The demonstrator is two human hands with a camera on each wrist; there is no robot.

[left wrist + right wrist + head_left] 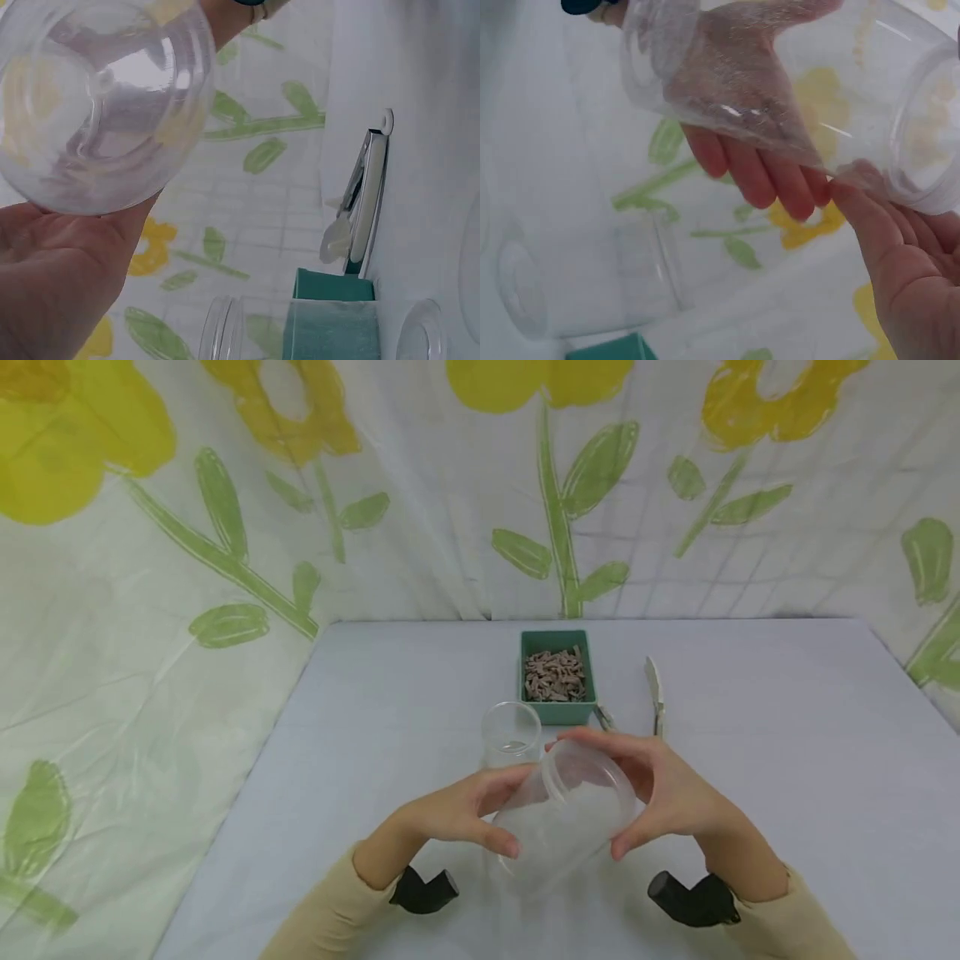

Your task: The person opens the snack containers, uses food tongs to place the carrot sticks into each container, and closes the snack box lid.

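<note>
Both hands hold a clear plastic jar [558, 827] above the table, tilted with its collared end up toward the right. My left hand [472, 806] grips its left side, thumb in front and fingers behind. Around the upper, collared end, my right hand [667, 781] curls its fingers and thumb. In the left wrist view, the jar's round base [105, 161] faces the camera above the left palm [60, 277]. The right wrist view shows the left fingers [757, 176] beneath the jar. Whether a lid covers it, I cannot tell.
Another clear jar [512, 731] stands upright just behind the hands. Beyond it, a green box [566, 714] contains brown strips [555, 677]. A knife [657, 693] and a second utensil [604, 717] lie right of the box. A flower-painted sheet [420, 527] hangs behind the table [375, 693].
</note>
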